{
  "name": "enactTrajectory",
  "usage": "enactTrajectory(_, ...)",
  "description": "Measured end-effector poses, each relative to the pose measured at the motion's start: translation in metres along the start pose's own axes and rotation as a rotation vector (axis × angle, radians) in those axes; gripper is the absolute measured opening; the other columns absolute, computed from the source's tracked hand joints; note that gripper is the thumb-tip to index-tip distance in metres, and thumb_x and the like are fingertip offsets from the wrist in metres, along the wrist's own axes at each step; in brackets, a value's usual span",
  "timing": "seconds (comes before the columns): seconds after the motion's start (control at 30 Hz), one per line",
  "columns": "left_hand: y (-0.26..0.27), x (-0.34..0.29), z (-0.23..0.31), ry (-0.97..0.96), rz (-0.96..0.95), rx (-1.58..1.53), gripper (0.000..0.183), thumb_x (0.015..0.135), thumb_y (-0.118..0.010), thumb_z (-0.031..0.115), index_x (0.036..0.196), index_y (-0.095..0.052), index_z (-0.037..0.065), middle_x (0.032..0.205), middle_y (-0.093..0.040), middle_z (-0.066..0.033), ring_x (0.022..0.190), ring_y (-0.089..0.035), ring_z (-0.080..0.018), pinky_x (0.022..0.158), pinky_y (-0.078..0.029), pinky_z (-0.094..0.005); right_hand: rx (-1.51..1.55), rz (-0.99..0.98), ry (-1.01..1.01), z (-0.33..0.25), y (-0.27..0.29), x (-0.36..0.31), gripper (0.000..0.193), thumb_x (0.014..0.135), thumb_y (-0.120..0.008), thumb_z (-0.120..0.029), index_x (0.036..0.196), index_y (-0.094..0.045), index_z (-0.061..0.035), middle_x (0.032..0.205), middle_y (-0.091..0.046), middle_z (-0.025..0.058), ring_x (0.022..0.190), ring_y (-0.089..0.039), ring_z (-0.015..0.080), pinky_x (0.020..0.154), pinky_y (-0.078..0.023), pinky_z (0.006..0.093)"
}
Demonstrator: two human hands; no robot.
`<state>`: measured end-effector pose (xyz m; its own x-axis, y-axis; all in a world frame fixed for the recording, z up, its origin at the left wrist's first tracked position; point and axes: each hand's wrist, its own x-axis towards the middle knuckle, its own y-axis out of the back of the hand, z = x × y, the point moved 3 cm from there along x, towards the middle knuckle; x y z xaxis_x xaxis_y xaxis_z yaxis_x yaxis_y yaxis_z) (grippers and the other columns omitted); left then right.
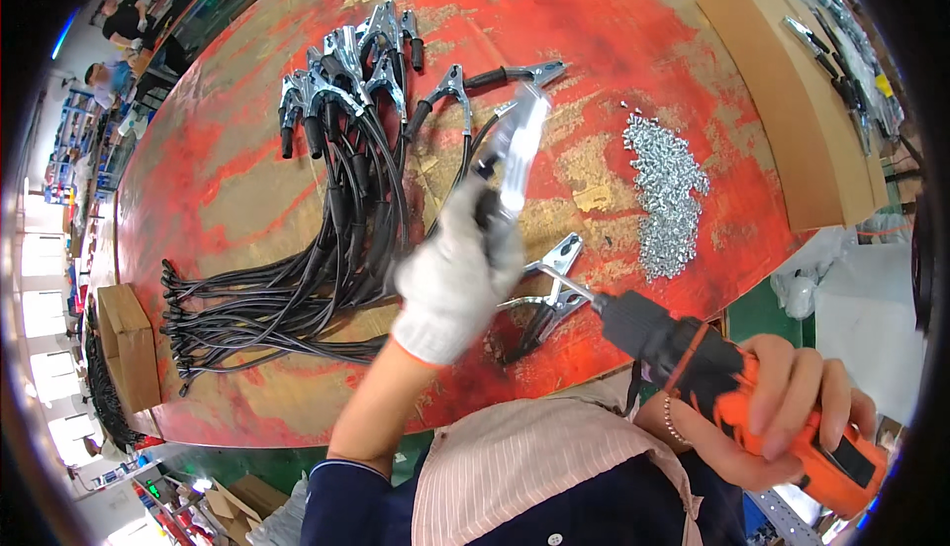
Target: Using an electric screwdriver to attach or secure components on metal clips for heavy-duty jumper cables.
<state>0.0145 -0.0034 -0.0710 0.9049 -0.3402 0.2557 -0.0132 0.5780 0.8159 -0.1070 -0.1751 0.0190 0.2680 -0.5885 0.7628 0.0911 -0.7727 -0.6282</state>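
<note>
My left hand, in a white knit glove, is closed around a silver metal clamp with a dark handle; motion blurs the clamp. My bare right hand grips an orange and black cordless screwdriver at the lower right. Its bit points up and left, over another ground clamp lying on the table beside the glove. I cannot tell whether the bit touches that clamp. A loose pile of small silver screws lies right of the held clamp.
A bundle of black cables runs across the left of the red, worn table, with several clamps heaped at the far end. A long cardboard box stands right, a smaller box left. Two people are in the far left background.
</note>
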Motion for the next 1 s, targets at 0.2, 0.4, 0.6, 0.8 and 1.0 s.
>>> enactTrajectory(0.2,0.07,0.018,0.046,-0.472,0.073,0.055,0.05,0.08,-0.062,0.028,0.121,-0.048,0.003,0.062,-0.06,-0.0068,0.048,-0.058,-0.0247,0.045,-0.045,-0.0358,-0.568,0.413,-0.876,0.049,0.026,-0.058,0.061,0.073,-0.072,0.003,0.122,-0.038,-0.005,0.087,-0.061,0.0045,0.081,-0.061,0.0156,0.075,-0.051,0.0322)
enactTrajectory(0.4,0.054,0.009,0.048,-0.497,-0.14,0.17,0.052,0.078,-0.065,0.027,0.122,-0.052,0.002,0.059,-0.056,-0.005,0.046,-0.056,-0.018,0.042,-0.042,-0.0324,-0.311,0.457,-1.027,0.074,0.033,-0.086,0.05,0.071,-0.076,0.001,0.112,-0.048,-0.0036,0.094,-0.06,0.0045,0.084,-0.061,0.014,0.072,-0.052,0.0276)
enactTrajectory(0.6,0.075,0.051,0.043,-0.319,0.265,0.181,0.056,0.075,-0.068,0.021,0.124,-0.049,0.001,0.08,-0.065,-0.0122,0.06,-0.061,-0.0251,0.058,-0.049,-0.0373,-0.372,0.634,-0.91,0.077,0.065,-0.081,0.055,0.073,-0.072,0.006,0.119,-0.046,-0.0076,0.093,-0.06,0.0035,0.08,-0.061,0.012,0.068,-0.053,0.0281)
enactTrajectory(0.8,0.034,0.024,0.002,-0.536,0.159,0.294,0.02,0.075,-0.068,0.021,0.093,-0.063,0.013,0.081,-0.062,-0.007,0.074,-0.06,-0.0257,0.065,-0.047,-0.0399,-0.371,0.504,-0.741,0.046,0.083,-0.054,0.062,0.078,-0.065,0.003,0.132,-0.037,-0.0095,0.099,-0.058,0.0057,0.083,-0.061,0.0142,0.07,-0.053,0.0288)
enactTrajectory(1.0,-0.047,-0.039,-0.027,-0.213,-0.543,0.397,0.024,0.083,-0.059,0.035,0.08,-0.06,0.012,0.073,-0.063,-0.0093,0.066,-0.063,-0.0258,0.056,-0.049,-0.0382,-0.518,0.49,-0.709,0.032,0.086,-0.041,0.061,0.079,-0.062,-0.006,0.132,-0.033,-0.0052,0.097,-0.057,0.008,0.086,-0.058,0.0152,0.075,-0.05,0.0313)
